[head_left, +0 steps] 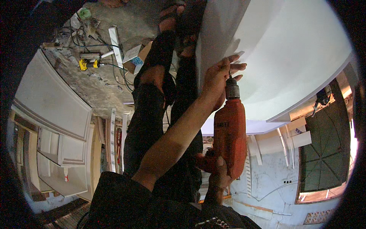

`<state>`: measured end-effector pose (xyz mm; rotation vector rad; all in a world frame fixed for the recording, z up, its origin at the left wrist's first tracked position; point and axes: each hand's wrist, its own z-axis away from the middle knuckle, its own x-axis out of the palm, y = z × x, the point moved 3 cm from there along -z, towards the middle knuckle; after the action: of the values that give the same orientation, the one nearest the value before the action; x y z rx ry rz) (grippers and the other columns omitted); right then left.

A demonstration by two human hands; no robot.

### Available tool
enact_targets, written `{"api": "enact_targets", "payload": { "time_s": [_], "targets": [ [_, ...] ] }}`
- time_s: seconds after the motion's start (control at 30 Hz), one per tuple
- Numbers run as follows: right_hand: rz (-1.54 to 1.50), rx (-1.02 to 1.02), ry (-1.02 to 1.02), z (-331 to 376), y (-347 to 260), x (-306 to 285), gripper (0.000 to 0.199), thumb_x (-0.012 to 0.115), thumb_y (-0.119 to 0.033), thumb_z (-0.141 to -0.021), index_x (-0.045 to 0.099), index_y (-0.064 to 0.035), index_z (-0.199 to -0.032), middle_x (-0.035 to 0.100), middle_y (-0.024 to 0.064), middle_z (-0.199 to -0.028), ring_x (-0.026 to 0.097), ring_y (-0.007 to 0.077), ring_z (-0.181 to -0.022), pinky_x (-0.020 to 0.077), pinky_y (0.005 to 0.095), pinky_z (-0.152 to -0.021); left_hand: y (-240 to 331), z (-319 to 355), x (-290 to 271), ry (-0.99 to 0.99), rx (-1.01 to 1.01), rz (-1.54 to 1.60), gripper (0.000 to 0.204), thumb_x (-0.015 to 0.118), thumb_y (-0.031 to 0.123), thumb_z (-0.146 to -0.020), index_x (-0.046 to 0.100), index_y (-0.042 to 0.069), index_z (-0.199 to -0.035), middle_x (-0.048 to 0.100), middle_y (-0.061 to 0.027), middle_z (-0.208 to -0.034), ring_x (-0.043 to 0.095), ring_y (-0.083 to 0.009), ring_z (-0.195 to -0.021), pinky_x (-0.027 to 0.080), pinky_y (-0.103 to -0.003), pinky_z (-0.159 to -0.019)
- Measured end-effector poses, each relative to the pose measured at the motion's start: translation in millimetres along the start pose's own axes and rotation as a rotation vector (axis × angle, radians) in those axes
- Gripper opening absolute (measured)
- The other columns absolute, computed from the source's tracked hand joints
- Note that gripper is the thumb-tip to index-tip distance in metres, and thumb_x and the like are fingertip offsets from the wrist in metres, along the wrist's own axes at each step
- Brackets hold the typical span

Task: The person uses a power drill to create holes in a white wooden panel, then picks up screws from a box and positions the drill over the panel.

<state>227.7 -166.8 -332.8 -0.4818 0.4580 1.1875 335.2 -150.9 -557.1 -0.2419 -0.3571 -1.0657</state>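
My right hand is closed round the handle of an orange-red power drill, which points away from me. Its dark chuck carries a thin bit that reaches in among the fingers of my left hand. That hand lies beside the chuck, several fingers stretched out and apart over a large white panel, casting shadows on it. My left thumb is mostly hidden, and whether anything small sits at the bit's tip cannot be made out.
My legs in dark trousers extend over the concrete floor. A yellow-and-black tool, cables, white strips and an open cardboard box lie at far left. White cabinet pieces stand left. A dark green shutter is at right.
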Motion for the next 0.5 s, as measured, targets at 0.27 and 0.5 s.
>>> {"api": "enact_targets", "payload": {
  "time_s": [0.27, 0.5],
  "targets": [
    [-0.072, 0.085, 0.014, 4.1, -2.8, -2.6, 0.093, 0.084, -0.034, -0.062, 0.041, 0.0034, -0.136, 0.049, 0.0198, -0.133, 0.046, 0.0298, -0.123, 0.0368, 0.0402, -0.103, 6.0, 0.5, 0.0, 0.007, -0.02, -0.009, 0.045, 0.039, 0.039, -0.101, 0.05, 0.006, -0.128, 0.066, -0.0103, -0.113, 0.052, -0.0211, -0.122, 0.041, -0.044, -0.099],
    [0.048, 0.025, 0.031, 4.2, -2.9, -3.7, 0.097, 0.085, -0.035, -0.061, 0.039, 0.0049, -0.137, 0.046, 0.0211, -0.137, 0.045, 0.0313, -0.127, 0.033, 0.041, -0.107, 7.7, 1.3, -2.1, -0.014, -0.059, 0.02, 0.039, 0.036, 0.03, -0.102, 0.049, 0.004, -0.127, 0.065, -0.0108, -0.117, 0.053, -0.0215, -0.121, 0.041, -0.044, -0.099]
  ]
}}
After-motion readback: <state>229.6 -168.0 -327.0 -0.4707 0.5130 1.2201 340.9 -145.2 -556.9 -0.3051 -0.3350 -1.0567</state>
